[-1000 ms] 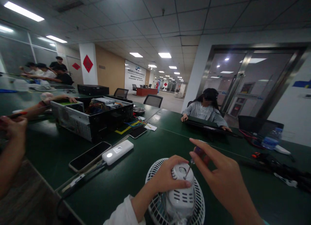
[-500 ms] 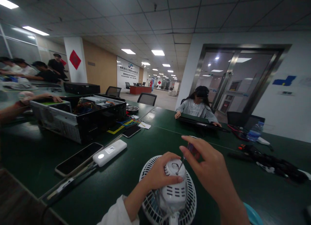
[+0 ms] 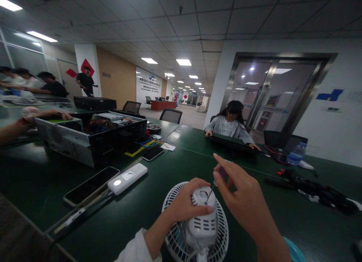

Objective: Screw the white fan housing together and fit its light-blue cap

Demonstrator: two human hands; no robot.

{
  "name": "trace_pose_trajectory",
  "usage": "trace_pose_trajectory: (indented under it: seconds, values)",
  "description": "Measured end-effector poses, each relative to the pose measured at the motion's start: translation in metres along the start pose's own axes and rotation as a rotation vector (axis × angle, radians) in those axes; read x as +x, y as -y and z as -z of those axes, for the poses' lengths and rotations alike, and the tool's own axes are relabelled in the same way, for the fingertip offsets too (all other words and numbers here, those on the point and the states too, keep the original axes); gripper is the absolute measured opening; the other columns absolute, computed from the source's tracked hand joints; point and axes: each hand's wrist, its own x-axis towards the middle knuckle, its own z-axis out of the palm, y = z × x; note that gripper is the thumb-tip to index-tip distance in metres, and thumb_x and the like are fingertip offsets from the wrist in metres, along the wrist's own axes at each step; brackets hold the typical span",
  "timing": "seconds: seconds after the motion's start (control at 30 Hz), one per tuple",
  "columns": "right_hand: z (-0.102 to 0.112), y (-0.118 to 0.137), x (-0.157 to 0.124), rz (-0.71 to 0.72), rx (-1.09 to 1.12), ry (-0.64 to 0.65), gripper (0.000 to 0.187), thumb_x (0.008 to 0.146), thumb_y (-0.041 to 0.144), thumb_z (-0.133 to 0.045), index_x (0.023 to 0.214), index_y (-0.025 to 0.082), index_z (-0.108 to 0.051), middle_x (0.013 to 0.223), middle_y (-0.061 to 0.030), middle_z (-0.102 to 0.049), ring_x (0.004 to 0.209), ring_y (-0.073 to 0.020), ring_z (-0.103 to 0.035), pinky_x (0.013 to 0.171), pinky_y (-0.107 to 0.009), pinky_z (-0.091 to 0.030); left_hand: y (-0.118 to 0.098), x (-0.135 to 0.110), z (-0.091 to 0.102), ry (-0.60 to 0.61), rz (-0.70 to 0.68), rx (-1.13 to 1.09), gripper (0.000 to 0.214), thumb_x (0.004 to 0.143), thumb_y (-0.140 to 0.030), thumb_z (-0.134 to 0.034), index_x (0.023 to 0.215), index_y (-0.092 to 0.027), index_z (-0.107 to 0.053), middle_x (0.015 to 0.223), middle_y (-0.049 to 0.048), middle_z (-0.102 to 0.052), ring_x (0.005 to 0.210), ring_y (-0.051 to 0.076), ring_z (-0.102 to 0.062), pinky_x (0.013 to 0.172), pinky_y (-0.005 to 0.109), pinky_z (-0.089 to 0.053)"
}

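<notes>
A white electric fan (image 3: 202, 226) lies grille-down on the green table, its motor housing facing up. My left hand (image 3: 185, 201) is wrapped round the housing, thumb across its near side and fingers over the far side. In my right hand (image 3: 240, 190) is a screwdriver (image 3: 211, 191), held between thumb and fingers; its handle is mostly hidden behind them. The thin metal shaft slants down to the top of the housing, where its tip meets a small hole or recess. Part of a blue round object (image 3: 294, 250) shows beside my right forearm.
An opened computer case (image 3: 93, 137) stands at left, with another person's hand (image 3: 60, 114) on it. Nearby lie a phone (image 3: 92, 186), a white power bank (image 3: 128, 178) and another phone (image 3: 153, 153). Across the table a person holds a dark flat panel (image 3: 234, 144). A water bottle (image 3: 296, 153) stands right.
My right hand's fingers have shifted slightly round the screwdriver handle, the index finger now straighter. My left hand and the fan stay put. A person in the background has walked to the right.
</notes>
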Motion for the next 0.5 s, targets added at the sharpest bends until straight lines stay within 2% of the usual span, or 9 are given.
trace_pose_trajectory:
  seconds: [0.1,0.2,0.3,0.5]
  values:
    - [0.006,0.002,-0.001,0.012,0.064,0.049,0.036,0.085,0.020,-0.040,0.118,0.017,-0.053,0.090,-0.0058,-0.067,0.065,-0.0138,-0.060,0.056,-0.026,-0.051,0.000,0.001,0.000,0.006,0.001,0.009,0.054,0.065,-0.038,-0.072,0.113,-0.019,-0.055,0.105,0.0053,-0.058,0.095,0.022,-0.054,0.085,0.033,-0.042]
    - [0.005,0.003,-0.001,0.027,0.010,0.018,0.028,0.086,0.026,-0.042,0.107,0.017,-0.059,0.081,-0.0052,-0.067,0.060,-0.0137,-0.059,0.052,-0.025,-0.048,0.001,0.001,0.000,-0.004,-0.010,0.001,0.055,0.064,-0.037,-0.072,0.113,-0.019,-0.055,0.106,0.0060,-0.058,0.096,0.022,-0.054,0.087,0.033,-0.041]
    - [-0.002,0.000,-0.002,-0.016,-0.097,-0.011,0.025,0.086,0.035,-0.044,0.094,0.017,-0.060,0.070,-0.0047,-0.064,0.057,-0.0154,-0.059,0.049,-0.026,-0.044,0.002,0.000,0.000,-0.007,-0.005,0.001,0.055,0.064,-0.035,-0.073,0.113,-0.018,-0.055,0.108,0.0066,-0.058,0.097,0.023,-0.054,0.087,0.033,-0.041]
    - [-0.003,-0.010,-0.002,-0.160,-0.093,0.136,0.019,0.083,0.035,-0.047,0.093,0.019,-0.052,0.057,0.0009,-0.060,0.048,-0.0168,-0.058,0.042,-0.024,-0.037,0.000,0.000,0.001,0.010,0.009,0.014,0.055,0.065,-0.036,-0.072,0.114,-0.019,-0.055,0.108,0.0060,-0.058,0.097,0.022,-0.054,0.086,0.032,-0.041]
